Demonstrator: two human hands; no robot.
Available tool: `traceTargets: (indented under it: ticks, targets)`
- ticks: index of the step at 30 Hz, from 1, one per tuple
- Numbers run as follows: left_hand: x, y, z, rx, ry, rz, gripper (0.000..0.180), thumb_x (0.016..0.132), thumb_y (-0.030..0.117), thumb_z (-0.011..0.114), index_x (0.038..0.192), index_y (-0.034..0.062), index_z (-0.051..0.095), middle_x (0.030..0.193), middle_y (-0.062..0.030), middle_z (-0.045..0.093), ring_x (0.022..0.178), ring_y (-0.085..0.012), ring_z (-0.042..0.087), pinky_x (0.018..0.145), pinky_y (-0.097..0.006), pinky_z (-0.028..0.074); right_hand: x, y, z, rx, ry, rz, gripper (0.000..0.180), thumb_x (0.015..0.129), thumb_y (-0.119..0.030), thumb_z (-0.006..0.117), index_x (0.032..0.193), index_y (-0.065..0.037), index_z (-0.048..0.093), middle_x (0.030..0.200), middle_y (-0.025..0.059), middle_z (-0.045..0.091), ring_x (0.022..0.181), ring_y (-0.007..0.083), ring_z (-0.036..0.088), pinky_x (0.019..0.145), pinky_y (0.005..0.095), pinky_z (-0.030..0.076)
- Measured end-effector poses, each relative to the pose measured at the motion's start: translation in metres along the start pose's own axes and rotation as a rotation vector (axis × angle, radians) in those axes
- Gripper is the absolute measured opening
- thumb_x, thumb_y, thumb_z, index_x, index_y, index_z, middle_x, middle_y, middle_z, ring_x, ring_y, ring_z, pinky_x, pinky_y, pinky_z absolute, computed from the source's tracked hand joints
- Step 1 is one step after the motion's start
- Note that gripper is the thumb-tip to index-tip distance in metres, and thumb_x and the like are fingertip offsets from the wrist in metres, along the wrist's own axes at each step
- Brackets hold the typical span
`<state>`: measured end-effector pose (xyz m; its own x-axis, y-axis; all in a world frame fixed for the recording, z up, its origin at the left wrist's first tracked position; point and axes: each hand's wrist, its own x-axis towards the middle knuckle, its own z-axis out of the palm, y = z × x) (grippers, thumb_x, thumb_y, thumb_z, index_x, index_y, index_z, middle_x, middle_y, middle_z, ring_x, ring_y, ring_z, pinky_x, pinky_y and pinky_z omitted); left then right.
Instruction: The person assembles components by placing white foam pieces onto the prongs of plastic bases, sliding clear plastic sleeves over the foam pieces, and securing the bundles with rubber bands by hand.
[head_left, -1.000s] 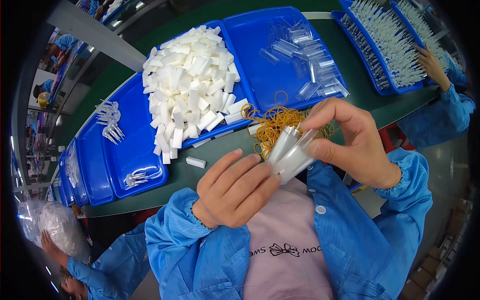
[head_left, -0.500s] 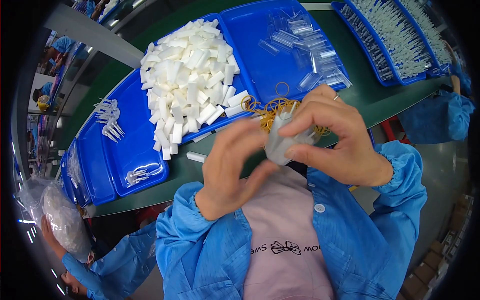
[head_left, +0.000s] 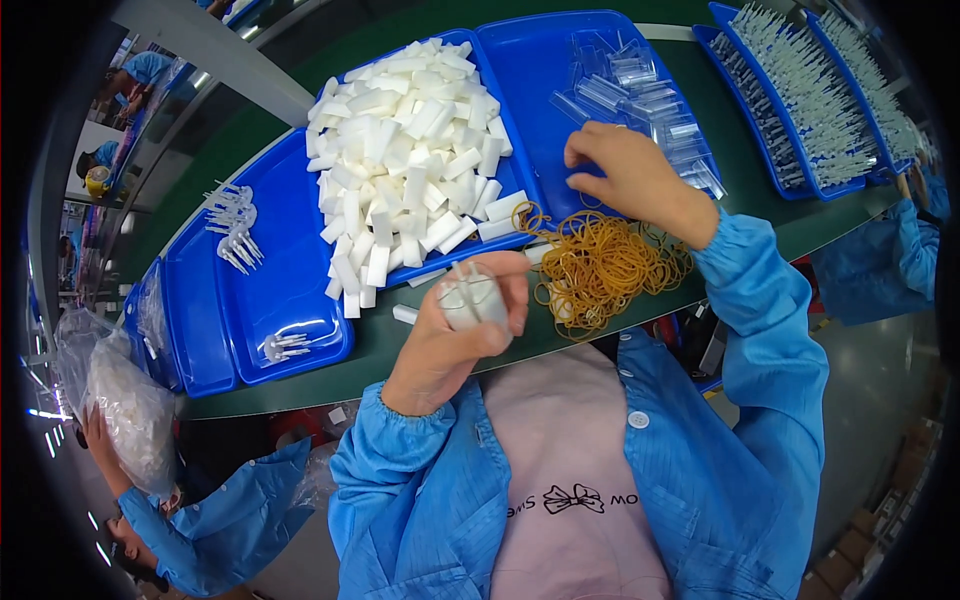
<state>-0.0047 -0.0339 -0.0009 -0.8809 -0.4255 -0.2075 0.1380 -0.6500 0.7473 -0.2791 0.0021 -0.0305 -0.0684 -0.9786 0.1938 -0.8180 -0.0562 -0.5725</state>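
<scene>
Long green worktop [head_left: 376, 346]. Shallow blue plastic tray [head_left: 522, 105], upon it. Heap of white oblong blocks [head_left: 410, 150], left of the tubes. Clear plastic tubes [head_left: 640, 95], in tray. Pile of amber rubber bands [head_left: 618, 265], on worktop. Right hand [head_left: 635, 175]: thumb spread from bent fingers, near tubes; nothing visibly held. Left hand [head_left: 450, 345]: wrapped around whitish translucent bundle [head_left: 472, 303], beside bands; even pressure should keep it together.

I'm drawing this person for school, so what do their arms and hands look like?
The left hand and right hand are bare. The sleeves are long, loose and bright blue, a bit shiny and wrinkled. They end in gathered, ruffled cuffs of the same blue at the wrists. I can't see any writing on them.
</scene>
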Motion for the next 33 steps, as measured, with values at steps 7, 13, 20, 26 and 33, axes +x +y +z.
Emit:
traceTargets:
  ticks: [7, 13, 20, 26, 33]
  targets:
    - [-0.003, -0.005, -0.005, -0.094, 0.062, 0.16, 0.051, 0.072, 0.011, 0.072, 0.118, 0.0015, 0.052, 0.087, -0.0039, 0.053, 0.08, -0.0171, 0.054, 0.072, -0.03, 0.045, 0.001, 0.028, 0.022, -0.387, -0.016, -0.148, 0.009, 0.082, -0.018, 0.063, 0.081, -0.009, 0.06, 0.083, 0.0082, 0.055, 0.084, 0.029, 0.056, 0.073, 0.0415, 0.039]
    - [0.016, -0.009, 0.003, 0.245, 0.286, 0.204, 0.042, 0.076, 0.007, 0.066, 0.115, -0.0011, 0.053, 0.08, -0.0059, 0.058, 0.071, -0.0163, 0.058, 0.065, -0.029, 0.049, 0.001, -0.014, 0.009, -0.131, 0.231, -0.085, 0.007, 0.082, -0.013, 0.061, 0.087, -0.013, 0.055, 0.08, 0.0066, 0.06, 0.079, 0.0299, 0.058, 0.072, 0.0425, 0.039]
    - [0.036, -0.02, 0.013, 0.077, 0.273, 0.079, 0.032, 0.074, 0.009, 0.064, 0.103, 0.0032, 0.051, 0.076, -0.0042, 0.054, 0.061, -0.0164, 0.055, 0.057, -0.031, 0.049, -0.025, -0.091, 0.006, 0.177, 0.175, -0.314, 0.021, 0.085, -0.007, 0.058, 0.105, -0.011, 0.057, 0.086, 0.0047, 0.06, 0.082, 0.0236, 0.058, 0.078, 0.0361, 0.041]
    - [0.019, -0.017, 0.01, 0.286, 0.025, 0.164, 0.025, 0.068, 0.008, 0.071, 0.088, 0.0049, 0.056, 0.074, -0.0047, 0.057, 0.062, -0.0158, 0.057, 0.055, -0.031, 0.047, -0.02, -0.083, -0.025, 1.88, -0.181, 0.32, 0.034, 0.095, -0.012, 0.053, 0.126, -0.004, 0.039, 0.085, 0.0067, 0.059, 0.066, 0.0116, 0.057, 0.056, 0.0233, 0.046]
    - [0.029, -0.024, 0.004, 1.63, 0.067, 0.743, 0.028, 0.065, 0.006, 0.077, 0.084, 0.0059, 0.056, 0.072, -0.0019, 0.059, 0.065, -0.0145, 0.059, 0.056, -0.025, 0.044, -0.037, -0.134, -0.007, 0.061, -0.033, -0.648, 0.043, 0.084, -0.012, 0.052, 0.126, -0.01, 0.047, 0.094, 0.0143, 0.061, 0.061, 0.0193, 0.056, 0.054, 0.0315, 0.045]
